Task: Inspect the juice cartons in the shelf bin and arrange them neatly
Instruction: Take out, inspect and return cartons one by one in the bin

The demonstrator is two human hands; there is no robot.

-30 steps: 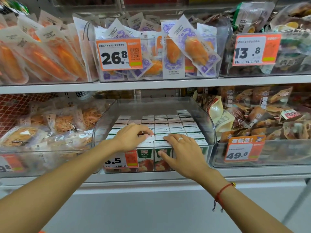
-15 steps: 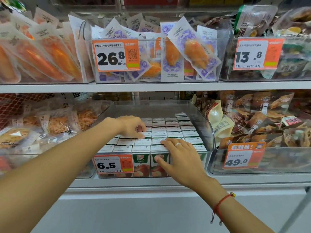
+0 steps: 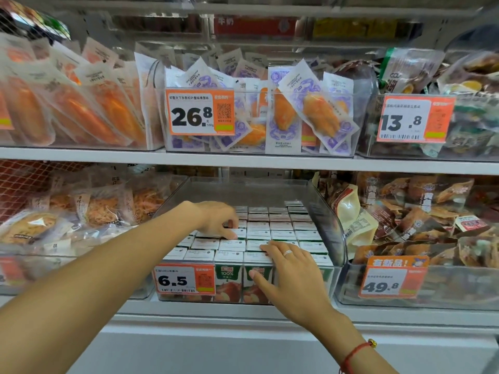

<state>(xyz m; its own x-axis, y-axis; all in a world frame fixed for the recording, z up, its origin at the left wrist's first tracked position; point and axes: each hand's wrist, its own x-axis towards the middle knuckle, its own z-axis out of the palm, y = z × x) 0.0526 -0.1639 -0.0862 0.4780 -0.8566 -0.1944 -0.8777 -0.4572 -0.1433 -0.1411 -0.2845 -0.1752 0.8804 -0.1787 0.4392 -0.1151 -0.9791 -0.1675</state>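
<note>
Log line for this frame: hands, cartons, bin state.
left hand: fingers on carton tops, mid rows | right hand: resting over front row | juice cartons: upright, packed rows | bin: clear

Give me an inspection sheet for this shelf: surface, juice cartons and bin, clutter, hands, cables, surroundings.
Surface: white lower shelf carrying clear bins side by side.
Job's things: juice cartons packed upright in rows in the clear shelf bin; back of the bin bare; 6.5 price tag on its front.
Clutter: nothing seen.
Hands: left hand reaches in, fingertips on carton tops; right hand lies on the front row, thumb down the bin's front; whether either grips a carton cannot be told.
Cables: nothing seen.
Surroundings: snack bags in the bin to the right, purple-printed pouches on the shelf above.
</note>
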